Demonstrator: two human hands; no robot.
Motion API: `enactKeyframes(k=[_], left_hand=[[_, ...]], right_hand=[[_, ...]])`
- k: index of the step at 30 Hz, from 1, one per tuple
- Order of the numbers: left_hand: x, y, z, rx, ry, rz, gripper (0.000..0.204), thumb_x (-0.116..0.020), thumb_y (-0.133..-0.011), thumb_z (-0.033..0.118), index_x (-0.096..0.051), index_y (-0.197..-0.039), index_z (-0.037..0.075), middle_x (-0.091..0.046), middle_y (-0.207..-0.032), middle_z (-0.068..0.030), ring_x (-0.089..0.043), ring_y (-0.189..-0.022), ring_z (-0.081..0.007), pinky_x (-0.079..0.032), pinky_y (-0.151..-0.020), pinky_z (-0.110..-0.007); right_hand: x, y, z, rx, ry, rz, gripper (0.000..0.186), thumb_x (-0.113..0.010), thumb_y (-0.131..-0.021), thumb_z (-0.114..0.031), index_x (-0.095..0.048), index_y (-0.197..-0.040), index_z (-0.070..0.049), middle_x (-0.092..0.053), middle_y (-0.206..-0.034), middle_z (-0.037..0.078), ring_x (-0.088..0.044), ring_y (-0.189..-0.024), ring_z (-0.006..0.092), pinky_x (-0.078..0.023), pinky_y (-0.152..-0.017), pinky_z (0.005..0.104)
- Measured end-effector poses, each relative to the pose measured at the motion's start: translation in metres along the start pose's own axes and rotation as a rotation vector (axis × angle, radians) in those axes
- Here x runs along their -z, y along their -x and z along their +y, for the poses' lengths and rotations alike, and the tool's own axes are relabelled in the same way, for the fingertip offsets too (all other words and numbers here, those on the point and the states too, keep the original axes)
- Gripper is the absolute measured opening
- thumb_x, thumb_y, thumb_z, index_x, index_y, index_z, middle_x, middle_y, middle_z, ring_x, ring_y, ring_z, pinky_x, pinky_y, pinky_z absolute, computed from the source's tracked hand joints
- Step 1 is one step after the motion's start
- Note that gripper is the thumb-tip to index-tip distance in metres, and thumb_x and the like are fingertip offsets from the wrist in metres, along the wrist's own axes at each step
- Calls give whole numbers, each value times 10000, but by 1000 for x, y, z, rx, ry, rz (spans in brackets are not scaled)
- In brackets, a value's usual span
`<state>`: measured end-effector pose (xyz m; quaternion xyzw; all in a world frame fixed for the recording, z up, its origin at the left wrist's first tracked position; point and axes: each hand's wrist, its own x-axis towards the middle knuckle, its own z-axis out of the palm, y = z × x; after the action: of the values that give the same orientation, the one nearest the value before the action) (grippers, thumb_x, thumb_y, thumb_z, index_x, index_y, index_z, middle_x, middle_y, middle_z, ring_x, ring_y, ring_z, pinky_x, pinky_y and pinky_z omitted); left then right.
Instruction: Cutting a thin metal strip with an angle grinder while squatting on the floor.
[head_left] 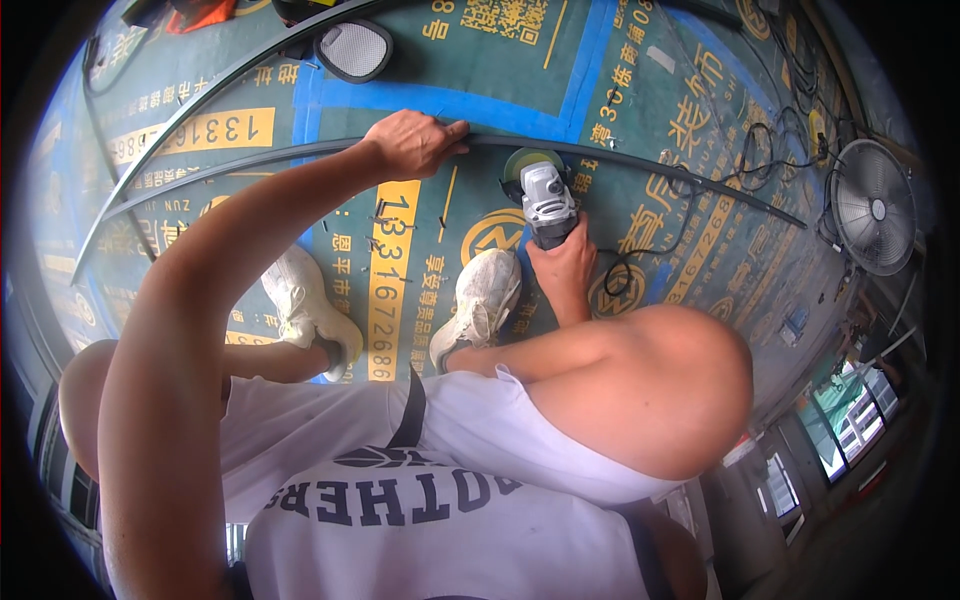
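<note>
My left hand [416, 143] is closed around a long dark grey metal strip [640, 161] that lies across the floor in front of my feet. In my right hand [566, 262] is an angle grinder [547, 202] with a pale grey head and a dark body. Its greenish disc [530, 163] sits at the near edge of the strip, to the right of my left hand. Whether the disc touches the metal, I cannot tell. The grinder's black cord [625, 270] loops on the floor beside my right hand.
Green printed sheeting [420, 60] with blue tape [440, 100] covers the floor. A second long strip [190, 108] lies at the left. Farther off is a grey mesh pad [353, 50]. At the right stand a round fan [873, 207] and tangled cables [770, 150]. My white shoes [487, 295] are close by.
</note>
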<state>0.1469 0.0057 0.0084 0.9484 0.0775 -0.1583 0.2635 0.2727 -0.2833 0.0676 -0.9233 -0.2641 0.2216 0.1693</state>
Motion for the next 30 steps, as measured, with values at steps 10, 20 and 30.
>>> enactKeyframes(k=[10,20,30], left_hand=[[4,2,2,25,14,-18,342,-489,-1107,423,-581,-1081,95,-649,-663,-164,-653,-621,-408,-505,-564,-482],[3,4,5,44,8,-30,339,-490,-1107,413,-597,-1136,94,-666,-685,-171,-673,-641,-404,-523,-574,-485],[-13,10,5,-21,-83,98,329,-497,-1105,418,-585,-1199,115,-731,-874,-160,-701,-673,-375,-550,-580,-460]], right_hand=[[-1,-1,4,5,10,-9,638,-870,-693,-226,-582,-1223,-20,-717,-951,275,-681,-911,521,-543,-791,571],[7,-1,3,33,-27,-47,601,-863,-686,-193,-601,-1179,28,-724,-913,267,-698,-857,510,-546,-810,548],[37,-6,41,-471,-1245,-696,461,-776,-761,-76,-625,-1187,16,-704,-935,123,-699,-791,217,-580,-739,359]])
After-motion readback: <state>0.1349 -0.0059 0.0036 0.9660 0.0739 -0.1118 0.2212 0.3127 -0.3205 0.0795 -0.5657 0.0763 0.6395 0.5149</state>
